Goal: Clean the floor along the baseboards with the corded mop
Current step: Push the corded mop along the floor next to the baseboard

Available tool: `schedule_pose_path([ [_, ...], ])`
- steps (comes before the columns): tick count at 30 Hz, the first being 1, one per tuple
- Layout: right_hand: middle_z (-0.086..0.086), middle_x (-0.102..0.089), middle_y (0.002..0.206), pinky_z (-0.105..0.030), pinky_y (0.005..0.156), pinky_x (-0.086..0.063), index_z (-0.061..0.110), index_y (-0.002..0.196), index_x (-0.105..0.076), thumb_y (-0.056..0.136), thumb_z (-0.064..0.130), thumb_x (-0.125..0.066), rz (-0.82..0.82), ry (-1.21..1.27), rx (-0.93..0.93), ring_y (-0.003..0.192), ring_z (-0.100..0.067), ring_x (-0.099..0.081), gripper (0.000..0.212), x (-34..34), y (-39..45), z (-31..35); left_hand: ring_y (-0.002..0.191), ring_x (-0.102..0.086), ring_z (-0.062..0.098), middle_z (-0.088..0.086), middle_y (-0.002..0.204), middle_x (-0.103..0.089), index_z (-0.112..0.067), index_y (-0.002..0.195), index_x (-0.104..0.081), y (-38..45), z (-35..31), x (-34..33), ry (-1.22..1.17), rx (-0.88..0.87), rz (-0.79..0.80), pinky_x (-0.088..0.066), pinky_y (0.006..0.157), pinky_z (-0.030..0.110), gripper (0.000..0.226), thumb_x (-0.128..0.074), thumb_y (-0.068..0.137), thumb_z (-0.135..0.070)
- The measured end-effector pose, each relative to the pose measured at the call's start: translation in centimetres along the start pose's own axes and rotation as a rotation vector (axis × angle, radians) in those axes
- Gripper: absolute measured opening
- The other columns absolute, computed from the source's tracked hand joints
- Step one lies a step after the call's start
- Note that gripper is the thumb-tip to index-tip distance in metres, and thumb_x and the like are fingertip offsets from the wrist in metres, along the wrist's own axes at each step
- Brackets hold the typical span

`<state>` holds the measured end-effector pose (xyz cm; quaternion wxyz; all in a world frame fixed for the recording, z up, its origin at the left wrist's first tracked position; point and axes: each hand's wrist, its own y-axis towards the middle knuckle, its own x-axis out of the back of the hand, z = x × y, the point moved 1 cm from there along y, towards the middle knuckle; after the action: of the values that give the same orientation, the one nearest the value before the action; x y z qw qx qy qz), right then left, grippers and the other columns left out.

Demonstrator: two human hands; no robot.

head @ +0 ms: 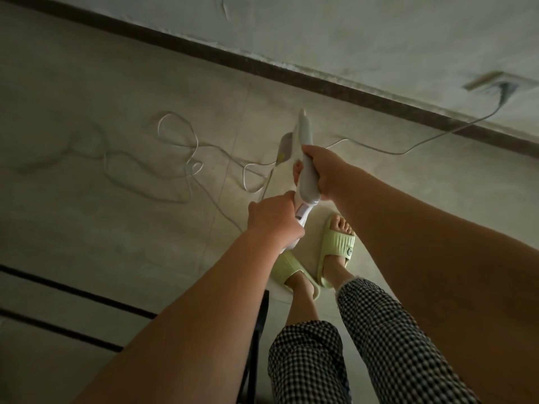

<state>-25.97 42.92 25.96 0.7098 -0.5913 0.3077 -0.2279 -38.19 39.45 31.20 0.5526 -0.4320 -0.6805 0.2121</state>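
Note:
I look straight down at a white corded mop (303, 158) standing upright in front of me. My right hand (326, 173) grips its grey handle near the top. Lower down, my left hand (274, 220) grips the white shaft. The mop's head is hidden behind my hands and feet. Its pale cord (180, 158) lies in loose loops on the tiled floor to the left, and another stretch runs right to a wall socket (495, 83). The dark baseboard (262, 62) crosses the view diagonally beyond the mop.
My feet in light green slippers (338, 246) stand just below the mop, under checked trousers. Dark parallel strips (73, 293) cross the floor at lower left, and a dark upright object (256, 345) shows between my arm and leg. The wall has a crack.

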Motion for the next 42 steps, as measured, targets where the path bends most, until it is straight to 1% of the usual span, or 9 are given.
schedule_pose_path([
  [2,-0.003,-0.049,0.060,-0.018,0.044,-0.045,0.010,0.093,-0.052,0.096,0.032,-0.053,0.027,-0.055,0.003,0.046,-0.011,-0.048,0.022,-1.3,-1.0,-0.2,0.070,-0.053,0.020,-0.008,0.071,-0.051,-0.023,0.103,-0.045,-1.1,0.6,0.2,-0.017,0.005,-0.058,-0.039,0.080,0.035,0.032,-0.062,0.076,-0.020],
  [6,-0.003,-0.051,0.063,-0.019,0.045,-0.047,0.008,0.101,-0.052,0.095,0.031,-0.054,0.102,-0.110,0.036,0.049,-0.011,-0.049,0.025,-3.5,-3.1,0.7,0.060,-0.047,0.014,-0.010,0.067,-0.049,-0.025,0.097,-0.041,-2.1,1.3,1.6,-0.013,0.004,-0.211,-0.038,0.077,0.034,0.028,-0.060,0.077,-0.021],
  [10,-0.003,-0.053,0.063,-0.020,0.049,-0.048,0.007,0.099,-0.054,0.094,0.029,-0.056,0.124,-0.140,0.088,0.050,-0.011,-0.051,0.023,-5.0,-4.2,2.1,0.066,-0.052,0.017,-0.010,0.069,-0.051,-0.024,0.099,-0.043,-2.0,1.1,3.1,-0.024,0.009,-0.275,-0.039,0.079,0.034,0.027,-0.060,0.078,-0.022],
  [15,-0.002,-0.053,0.062,-0.020,0.050,-0.048,0.007,0.096,-0.054,0.095,0.026,-0.056,0.081,-0.170,0.134,0.049,-0.011,-0.051,0.019,-5.0,-4.3,3.7,0.073,-0.051,0.018,-0.011,0.069,-0.046,-0.023,0.101,-0.045,-0.8,0.2,4.2,-0.043,-0.001,-0.274,-0.038,0.082,0.035,0.031,-0.063,0.076,-0.024],
  [20,-0.002,-0.054,0.061,-0.019,0.049,-0.048,0.006,0.096,-0.054,0.095,0.027,-0.057,0.059,-0.161,0.140,0.049,-0.011,-0.051,0.021,-3.4,-4.2,3.4,0.072,-0.052,0.019,-0.011,0.069,-0.047,-0.024,0.098,-0.041,-0.6,-0.6,2.9,-0.026,-0.025,-0.243,-0.040,0.093,0.042,0.032,-0.064,0.076,-0.022],
  [26,-0.002,-0.054,0.062,-0.020,0.049,-0.048,0.007,0.095,-0.054,0.095,0.028,-0.056,0.031,-0.097,0.138,0.049,-0.011,-0.051,0.021,-1.6,-4.7,2.9,0.071,-0.054,0.021,-0.008,0.067,-0.049,-0.022,0.101,-0.044,-0.8,-1.2,2.0,0.017,-0.081,-0.232,-0.034,0.075,0.034,0.033,-0.065,0.074,-0.021],
  [35,-0.002,-0.054,0.062,-0.020,0.048,-0.049,0.005,0.103,-0.055,0.095,0.029,-0.056,0.028,-0.100,0.161,0.046,-0.012,-0.052,0.025,0.0,-4.8,3.0,0.072,-0.050,0.020,-0.009,0.070,-0.050,-0.023,0.104,-0.045,-0.9,-2.1,1.5,0.038,-0.105,-0.215,-0.035,0.077,0.034,0.035,-0.064,0.075,-0.022],
  [39,-0.002,-0.053,0.062,-0.019,0.048,-0.049,0.007,0.098,-0.055,0.096,0.030,-0.054,0.030,-0.079,0.155,0.047,-0.012,-0.051,0.023,0.0,-4.8,2.9,0.072,-0.051,0.021,-0.009,0.069,-0.049,-0.024,0.100,-0.043,-0.9,-2.0,1.6,0.046,-0.108,-0.216,-0.037,0.078,0.035,0.033,-0.064,0.074,-0.021],
  [42,-0.002,-0.054,0.061,-0.019,0.048,-0.048,0.008,0.095,-0.055,0.095,0.031,-0.055,0.044,-0.038,0.134,0.046,-0.012,-0.051,0.024,0.5,-4.6,3.1,0.063,-0.050,0.018,-0.008,0.067,-0.050,-0.024,0.098,-0.044,-0.9,-2.2,1.9,0.075,-0.128,-0.219,-0.035,0.075,0.035,0.030,-0.063,0.075,-0.021],
])
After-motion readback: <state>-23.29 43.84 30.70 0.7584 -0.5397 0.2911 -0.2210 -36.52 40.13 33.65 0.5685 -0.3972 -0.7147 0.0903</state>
